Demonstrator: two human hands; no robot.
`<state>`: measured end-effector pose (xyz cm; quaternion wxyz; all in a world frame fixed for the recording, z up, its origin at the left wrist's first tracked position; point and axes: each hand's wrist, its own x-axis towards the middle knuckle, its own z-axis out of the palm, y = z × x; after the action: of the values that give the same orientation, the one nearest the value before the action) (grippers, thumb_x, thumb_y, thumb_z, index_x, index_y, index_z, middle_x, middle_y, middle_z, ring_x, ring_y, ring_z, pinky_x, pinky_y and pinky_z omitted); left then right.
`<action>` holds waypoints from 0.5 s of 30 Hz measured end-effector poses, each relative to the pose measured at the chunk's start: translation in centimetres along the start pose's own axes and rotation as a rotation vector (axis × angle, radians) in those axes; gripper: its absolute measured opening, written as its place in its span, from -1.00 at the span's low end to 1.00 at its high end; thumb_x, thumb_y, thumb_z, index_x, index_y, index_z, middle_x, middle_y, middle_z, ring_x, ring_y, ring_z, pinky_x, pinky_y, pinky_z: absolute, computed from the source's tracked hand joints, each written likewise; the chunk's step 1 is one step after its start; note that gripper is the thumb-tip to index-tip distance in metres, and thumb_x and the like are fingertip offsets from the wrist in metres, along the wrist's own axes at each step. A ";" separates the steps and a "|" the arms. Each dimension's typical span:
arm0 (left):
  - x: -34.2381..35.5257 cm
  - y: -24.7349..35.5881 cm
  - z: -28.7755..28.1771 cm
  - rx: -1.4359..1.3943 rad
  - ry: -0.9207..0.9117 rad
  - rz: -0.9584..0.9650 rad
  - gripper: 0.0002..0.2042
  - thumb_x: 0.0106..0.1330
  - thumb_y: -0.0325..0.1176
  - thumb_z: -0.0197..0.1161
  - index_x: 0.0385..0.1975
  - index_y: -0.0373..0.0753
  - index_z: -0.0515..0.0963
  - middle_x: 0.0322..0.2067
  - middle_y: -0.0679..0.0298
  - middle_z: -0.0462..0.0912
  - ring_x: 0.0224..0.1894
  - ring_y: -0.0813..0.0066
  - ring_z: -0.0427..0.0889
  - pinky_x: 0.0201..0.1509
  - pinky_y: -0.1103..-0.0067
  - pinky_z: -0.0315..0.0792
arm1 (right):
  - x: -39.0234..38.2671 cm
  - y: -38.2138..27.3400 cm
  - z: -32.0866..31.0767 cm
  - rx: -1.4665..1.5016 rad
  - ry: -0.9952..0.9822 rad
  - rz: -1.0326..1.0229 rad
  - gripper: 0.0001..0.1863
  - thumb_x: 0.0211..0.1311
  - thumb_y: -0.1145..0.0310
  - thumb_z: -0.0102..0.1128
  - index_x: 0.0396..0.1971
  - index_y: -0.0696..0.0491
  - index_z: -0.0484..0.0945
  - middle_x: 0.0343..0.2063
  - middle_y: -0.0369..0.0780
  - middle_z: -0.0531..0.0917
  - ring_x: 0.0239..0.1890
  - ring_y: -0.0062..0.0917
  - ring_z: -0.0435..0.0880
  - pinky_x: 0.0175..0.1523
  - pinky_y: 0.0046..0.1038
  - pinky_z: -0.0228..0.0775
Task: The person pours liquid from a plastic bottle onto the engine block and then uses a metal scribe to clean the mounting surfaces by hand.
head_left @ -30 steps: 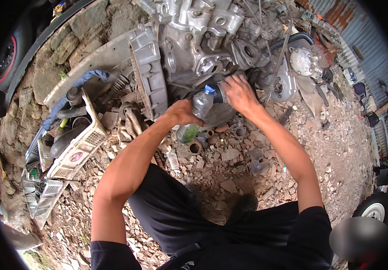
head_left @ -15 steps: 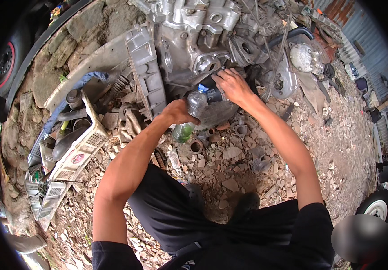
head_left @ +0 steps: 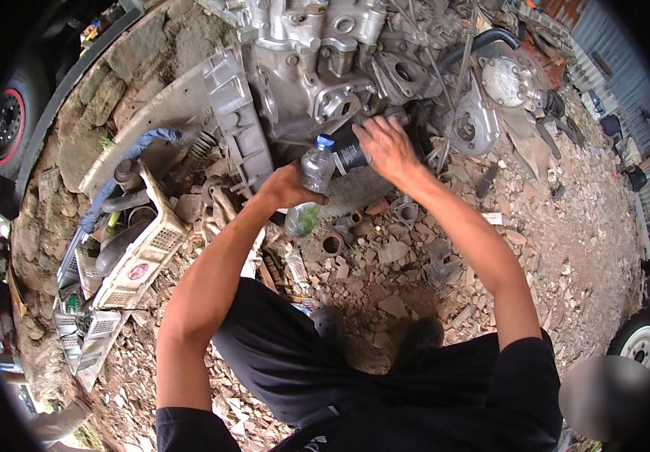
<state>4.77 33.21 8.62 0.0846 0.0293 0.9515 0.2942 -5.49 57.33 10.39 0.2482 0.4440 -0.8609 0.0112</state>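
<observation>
My left hand (head_left: 287, 188) is wrapped around a clear plastic bottle (head_left: 317, 166) with a blue cap, held nearly upright and leaning a little; a green patch shows near its base. Just right of the cap, a black cylindrical canister with pale print, like an oil filter (head_left: 350, 156), lies against the underside of a grey metal engine (head_left: 295, 68). My right hand (head_left: 390, 154) curls over this filter, its fingertips slightly blurred beside the engine's flange. Part of the filter is hidden under that hand.
A broken white plastic crate (head_left: 152, 252) with hoses and parts stands left. Round metal fittings (head_left: 332, 243) lie on the rubble between my feet and the engine. A metal cover (head_left: 476, 128) rests at right, and a stone wall (head_left: 88, 98) runs along the left.
My right hand has shifted slightly, its fingers now lying more over the filter. The bottle in my left hand stands a little straighter. The whole view has moved slightly.
</observation>
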 end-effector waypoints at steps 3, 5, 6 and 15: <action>-0.8 0.8 -0.7 0.013 0.009 -0.070 -0.07 -0.25 0.20 0.60 0.08 -0.38 0.53 -0.03 -0.07 0.69 0.02 0.04 0.66 0.18 0.36 0.49 | -1.6 -1.5 -1.5 0.065 0.057 0.057 -0.62 0.27 0.42 0.24 0.10 0.12 0.60 -0.05 -0.14 0.65 0.01 -0.36 0.56 0.14 -0.21 0.36; -0.1 1.0 -0.9 0.082 -0.033 -0.097 -0.07 -0.26 0.21 0.60 0.08 -0.37 0.53 -0.01 -0.06 0.68 0.02 0.05 0.65 0.19 0.36 0.48 | -0.7 0.2 0.9 0.002 0.151 -0.080 -0.61 0.25 0.39 0.27 0.09 0.08 0.62 -0.04 -0.16 0.66 0.01 -0.37 0.55 0.13 -0.18 0.33; -0.1 0.8 -0.7 0.075 -0.028 -0.094 -0.07 -0.26 0.20 0.61 0.08 -0.37 0.53 -0.02 -0.06 0.68 0.02 0.06 0.65 0.18 0.37 0.48 | -0.4 0.8 1.4 -0.031 0.198 -0.149 -0.61 0.24 0.37 0.28 0.09 0.06 0.63 -0.04 -0.17 0.66 0.01 -0.37 0.55 0.13 -0.17 0.32; -1.9 0.8 -1.8 0.021 -0.015 -0.082 -0.12 -0.22 0.17 0.61 0.12 -0.26 0.53 -0.03 0.01 0.70 0.02 0.06 0.65 0.20 0.37 0.47 | -0.1 -3.0 2.4 0.139 0.297 0.240 -0.64 0.25 0.32 0.28 0.05 0.01 0.67 0.01 -0.22 0.69 0.02 -0.43 0.53 0.07 -0.18 0.24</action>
<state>6.33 32.66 10.77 0.1033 -0.0068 0.9543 0.2802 -4.19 55.01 7.62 0.3381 0.3475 -0.8587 0.1657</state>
